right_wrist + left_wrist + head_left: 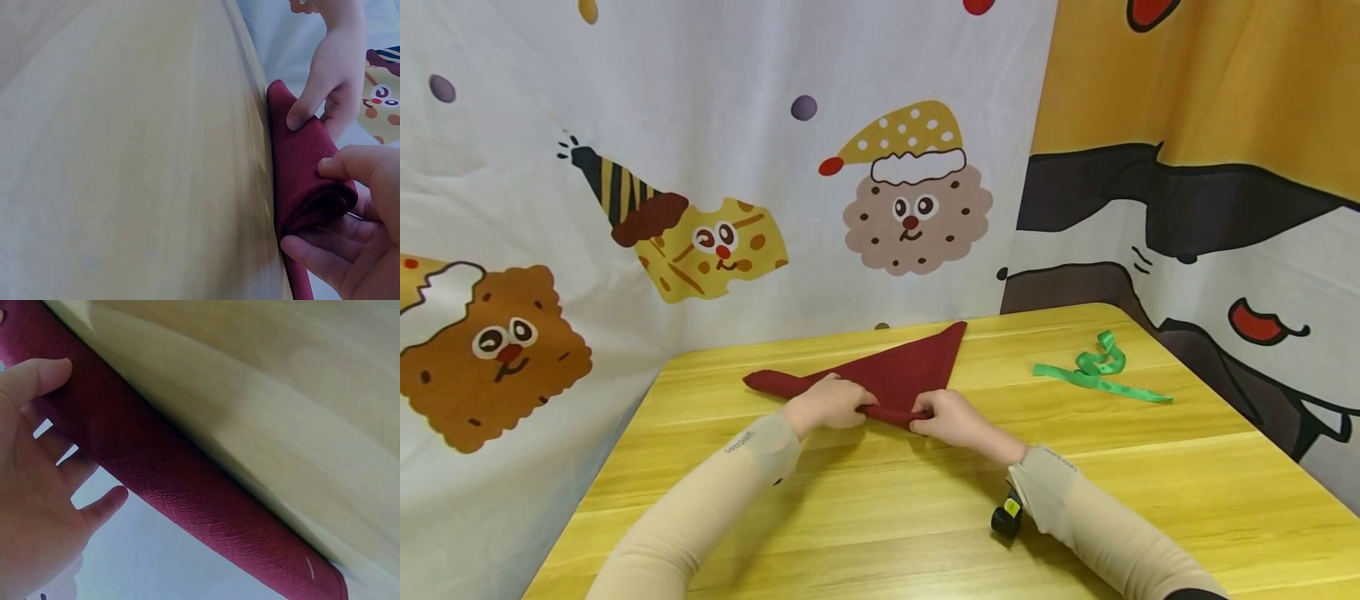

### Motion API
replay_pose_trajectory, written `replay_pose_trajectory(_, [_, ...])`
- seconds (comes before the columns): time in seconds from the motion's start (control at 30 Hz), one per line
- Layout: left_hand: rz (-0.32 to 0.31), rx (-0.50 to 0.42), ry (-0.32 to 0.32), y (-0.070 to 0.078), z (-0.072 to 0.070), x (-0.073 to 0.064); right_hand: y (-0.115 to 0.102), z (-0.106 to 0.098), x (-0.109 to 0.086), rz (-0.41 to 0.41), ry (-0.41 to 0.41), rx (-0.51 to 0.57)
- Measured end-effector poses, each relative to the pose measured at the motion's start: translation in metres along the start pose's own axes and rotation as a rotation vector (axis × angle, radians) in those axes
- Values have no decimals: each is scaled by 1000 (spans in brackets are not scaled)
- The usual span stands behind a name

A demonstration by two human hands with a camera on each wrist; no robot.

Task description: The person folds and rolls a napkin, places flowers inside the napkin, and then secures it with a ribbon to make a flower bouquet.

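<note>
A dark red cloth napkin (898,371) lies on the table, its near edge rolled into a thick band and a pointed corner reaching back to the right. My left hand (831,404) grips the roll near its middle, thumb on top and fingers curled around the far side. At the right end my right hand (953,419) pinches the roll between thumb and fingers. Spiral layers show at the open end of the rolled cloth (306,169) in the right wrist view. From the left hand, a tapering end of the roll (206,503) stretches away over the table.
A curled green ribbon (1093,377) lies on the right side of the wooden table (880,517). Behind the table hangs a white curtain (737,108) printed with cartoon figures. A small black device (1006,518) sits under my right wrist.
</note>
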State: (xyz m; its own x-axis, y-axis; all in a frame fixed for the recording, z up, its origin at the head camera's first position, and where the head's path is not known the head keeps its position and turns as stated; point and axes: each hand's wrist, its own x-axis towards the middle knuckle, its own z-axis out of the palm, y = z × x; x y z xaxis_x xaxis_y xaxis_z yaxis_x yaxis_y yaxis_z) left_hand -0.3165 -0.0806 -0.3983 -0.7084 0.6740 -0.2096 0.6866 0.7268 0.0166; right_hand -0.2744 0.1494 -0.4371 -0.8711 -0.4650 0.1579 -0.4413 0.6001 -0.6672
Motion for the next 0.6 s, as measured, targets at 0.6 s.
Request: replay_pose_trajectory(0.6, [4, -179, -8, -13, 2, 13, 11, -2, 5, 81, 7, 94])
